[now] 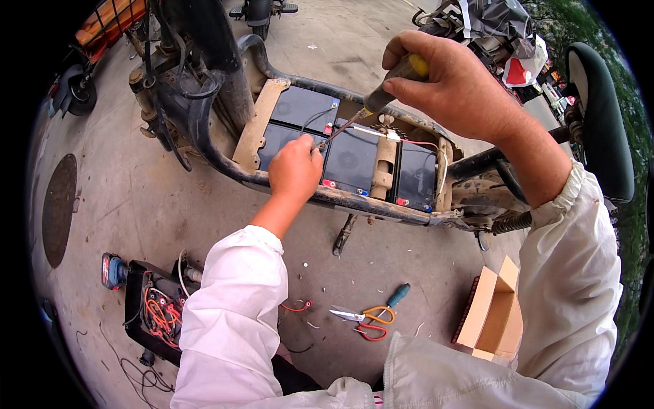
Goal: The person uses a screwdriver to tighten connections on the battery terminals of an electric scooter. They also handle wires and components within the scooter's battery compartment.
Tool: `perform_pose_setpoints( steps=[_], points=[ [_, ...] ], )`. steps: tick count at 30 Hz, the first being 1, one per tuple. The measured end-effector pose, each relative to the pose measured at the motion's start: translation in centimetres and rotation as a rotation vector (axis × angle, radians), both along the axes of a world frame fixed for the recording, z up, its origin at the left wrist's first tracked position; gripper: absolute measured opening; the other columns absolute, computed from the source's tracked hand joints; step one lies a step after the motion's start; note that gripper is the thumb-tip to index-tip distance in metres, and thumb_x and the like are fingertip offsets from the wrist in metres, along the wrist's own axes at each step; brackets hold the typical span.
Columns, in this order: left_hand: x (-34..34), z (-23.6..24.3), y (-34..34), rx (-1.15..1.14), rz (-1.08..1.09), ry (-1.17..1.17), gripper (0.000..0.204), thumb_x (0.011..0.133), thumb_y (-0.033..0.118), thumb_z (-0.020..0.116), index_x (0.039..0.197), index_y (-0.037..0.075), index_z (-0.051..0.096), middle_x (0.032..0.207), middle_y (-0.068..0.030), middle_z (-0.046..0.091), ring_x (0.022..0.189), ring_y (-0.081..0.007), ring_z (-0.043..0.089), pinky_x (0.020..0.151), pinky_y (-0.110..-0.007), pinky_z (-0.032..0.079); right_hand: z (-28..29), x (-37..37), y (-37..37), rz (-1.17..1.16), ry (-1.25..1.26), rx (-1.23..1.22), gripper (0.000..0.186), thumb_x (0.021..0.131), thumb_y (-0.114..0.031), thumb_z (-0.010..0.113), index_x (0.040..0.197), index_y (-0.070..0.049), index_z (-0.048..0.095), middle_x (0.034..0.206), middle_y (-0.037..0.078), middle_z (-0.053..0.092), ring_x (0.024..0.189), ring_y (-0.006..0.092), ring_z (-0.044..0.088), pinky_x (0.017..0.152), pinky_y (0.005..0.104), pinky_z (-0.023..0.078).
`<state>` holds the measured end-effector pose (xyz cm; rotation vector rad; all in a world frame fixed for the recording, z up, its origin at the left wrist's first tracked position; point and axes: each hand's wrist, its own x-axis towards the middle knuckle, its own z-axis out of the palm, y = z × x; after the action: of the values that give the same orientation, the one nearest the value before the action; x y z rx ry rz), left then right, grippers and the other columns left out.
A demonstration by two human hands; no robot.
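Note:
My right hand [458, 87], raised above the bike frame, is closed around the handle of a screwdriver [379, 99]. Its shaft slants down and left, with the tip beside the fingertips of my left hand [296, 168]. Those fingers are pinched together at a battery terminal; what they hold there is hidden. Several black batteries [350, 161] lie in the metal frame [262, 178] of an electric bike, with red and blue terminals along their edges. A short black wire [315, 117] curves over the far left battery. A white-sleeved wire [371, 131] runs right across the frame.
On the ground below lie orange-handled scissors [371, 317], a teal-handled screwdriver [397, 296] and an open cardboard box [492, 315]. A black tray [136, 310] of orange wires sits lower left, by a cordless tool's battery [113, 271]. The bike seat [603, 123] rises at right.

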<state>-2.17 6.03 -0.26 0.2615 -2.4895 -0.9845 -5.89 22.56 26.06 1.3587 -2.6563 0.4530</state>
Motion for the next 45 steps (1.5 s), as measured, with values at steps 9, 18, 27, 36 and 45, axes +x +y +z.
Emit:
perform_pose_setpoints(
  steps=[9,18,27,36,45],
  points=[
    [0.0,-0.2,0.2,-0.033,0.004,0.012,0.013,0.088,0.019,0.065,0.087,0.007,0.062,0.088,-0.0149,0.068,0.082,-0.0397,0.067,0.071,-0.052,0.053,-0.4,0.0,-0.2,-0.011,-0.013,-0.005,0.021,0.092,-0.013,0.072,0.106,-0.001,0.062,0.088,0.007,0.064,0.082,0.013,0.062,0.077,0.0299,0.053],
    [0.3,-0.2,0.4,-0.087,0.0,0.017,0.012,0.088,0.02,0.067,0.088,0.008,0.062,0.087,-0.0125,0.067,0.082,-0.0372,0.068,0.07,-0.051,0.054,-0.2,0.2,-0.4,0.061,0.026,0.044,0.024,0.091,-0.008,0.073,0.11,-0.003,0.06,0.091,0.009,0.065,0.085,0.0151,0.063,0.078,0.031,0.053],
    [1.1,1.0,0.6,-0.111,-0.036,-0.043,0.016,0.086,0.021,0.068,0.089,0.007,0.063,0.09,-0.0129,0.07,0.081,-0.0371,0.069,0.071,-0.05,0.055,0.5,0.3,-1.5,0.361,0.113,0.15,0.027,0.084,0.002,0.071,0.107,-0.004,0.058,0.099,0.014,0.061,0.093,0.0363,0.064,0.081,0.0414,0.052],
    [0.7,0.8,-2.1,0.346,-0.331,-0.083,0.02,0.087,0.011,0.066,0.105,0.005,0.074,0.089,-0.0137,0.07,0.082,-0.0342,0.069,0.072,-0.042,0.054,0.8,-0.1,-3.0,0.32,0.145,0.208,0.027,0.083,0.001,0.069,0.107,-0.004,0.057,0.102,0.015,0.063,0.098,0.0384,0.063,0.083,0.0442,0.05],
    [1.4,1.4,-0.7,-0.244,-0.652,0.17,0.033,0.086,-0.001,0.063,0.115,0.011,0.072,0.11,-0.0039,0.068,0.104,-0.0277,0.066,0.086,-0.041,0.056,0.8,0.0,-3.7,0.2,0.04,0.236,0.024,0.084,-0.002,0.07,0.105,-0.004,0.057,0.102,0.014,0.063,0.096,0.0356,0.065,0.082,0.0421,0.052]
  ],
)
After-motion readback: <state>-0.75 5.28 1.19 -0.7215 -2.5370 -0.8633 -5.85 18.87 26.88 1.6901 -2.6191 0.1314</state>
